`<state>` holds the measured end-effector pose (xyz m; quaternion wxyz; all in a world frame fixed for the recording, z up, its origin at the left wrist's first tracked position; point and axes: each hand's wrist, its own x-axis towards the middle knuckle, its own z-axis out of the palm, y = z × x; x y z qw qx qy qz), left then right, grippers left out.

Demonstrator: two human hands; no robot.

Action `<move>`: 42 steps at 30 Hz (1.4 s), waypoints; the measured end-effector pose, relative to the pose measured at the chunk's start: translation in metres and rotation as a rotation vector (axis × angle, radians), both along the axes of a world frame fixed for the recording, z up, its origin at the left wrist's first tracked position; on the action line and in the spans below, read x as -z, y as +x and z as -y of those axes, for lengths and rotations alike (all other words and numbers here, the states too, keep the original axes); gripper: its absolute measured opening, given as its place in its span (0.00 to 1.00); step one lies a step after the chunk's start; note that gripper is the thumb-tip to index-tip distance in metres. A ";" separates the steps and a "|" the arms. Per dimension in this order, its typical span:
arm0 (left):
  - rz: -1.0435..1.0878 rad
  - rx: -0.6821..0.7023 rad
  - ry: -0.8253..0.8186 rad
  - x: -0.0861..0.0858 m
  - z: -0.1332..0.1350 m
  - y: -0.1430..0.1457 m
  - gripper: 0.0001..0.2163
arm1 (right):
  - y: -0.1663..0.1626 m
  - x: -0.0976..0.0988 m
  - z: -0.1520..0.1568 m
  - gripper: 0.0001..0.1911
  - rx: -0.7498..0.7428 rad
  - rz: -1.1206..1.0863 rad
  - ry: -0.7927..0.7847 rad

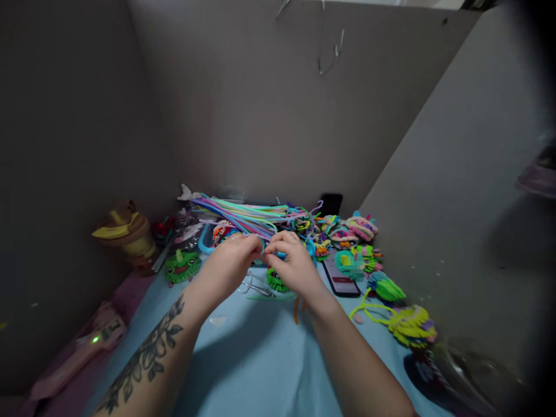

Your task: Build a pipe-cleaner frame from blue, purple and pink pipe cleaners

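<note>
My left hand [232,260] and my right hand [293,260] meet above the light blue table cover [260,359], fingertips pinched together on a blue pipe cleaner [310,248] that curls round to the right of my right hand. Under my right hand lies a green fuzzy piece [277,282] with an orange stem [296,310] hanging near my wrist. Small scissors [254,286] lie on the cover just below my hands. A bundle of pastel pipe cleaners [243,217] stretches behind them.
Finished fuzzy pipe-cleaner figures [360,227] crowd the back right, with more in green [386,288] and yellow [410,325]. A phone [340,278] lies among them. A green frog figure [181,266] and a yellow-brown cup [128,234] stand left. Grey partition walls enclose the desk.
</note>
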<state>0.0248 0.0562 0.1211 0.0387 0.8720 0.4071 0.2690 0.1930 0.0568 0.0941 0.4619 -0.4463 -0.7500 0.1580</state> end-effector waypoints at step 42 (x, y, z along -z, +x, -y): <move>1.066 0.288 -0.989 0.012 -0.023 -0.006 0.11 | 0.020 0.000 -0.012 0.15 -0.079 -0.535 -0.265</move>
